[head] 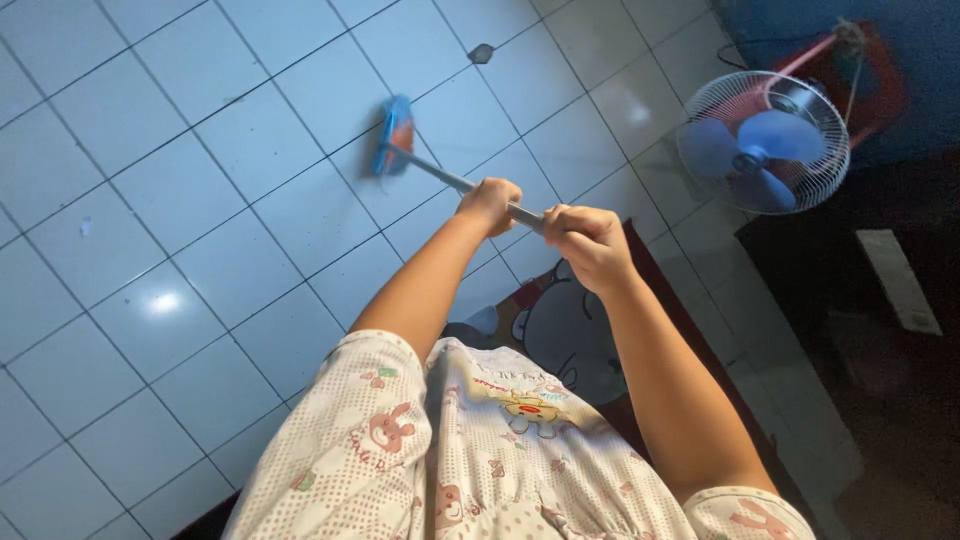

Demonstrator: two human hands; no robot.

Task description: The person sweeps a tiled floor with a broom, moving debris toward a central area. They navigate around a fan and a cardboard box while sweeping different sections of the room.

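Left hand (490,203) clenched around the grey broom handle (455,182), fingers curled fully over it, knuckles up. Right hand (590,243) clamped on the same handle just behind, at the near end, fingers wrapped tight (end of the handle hidden inside the fist). Hands close together, short stretch of bare handle showing between them.

Handle slanting away and down to the left, ending at the broom head (395,135): blue with an orange-red part, blurred, resting on or just above the tile floor (200,200) (contact not readable through the blur). Both forearms stretched forward from short sleeves of a pale dress (450,460) printed with small cartoon animals.

Floor of light square tiles with dark grout, glossy, bright reflection spot at lower left. Small dark scrap (481,52) on the tiles beyond the broom head, well apart from it. Tiny pale fleck (85,227) far left.

Under the arms, a floor mat (560,330) with a cartoon figure and dark red border. Standing fan (763,140) at upper right, white wire guard, blue blades, near a red stool (860,70) against a blue wall. Dark furniture along the right edge, detail lost in shadow.
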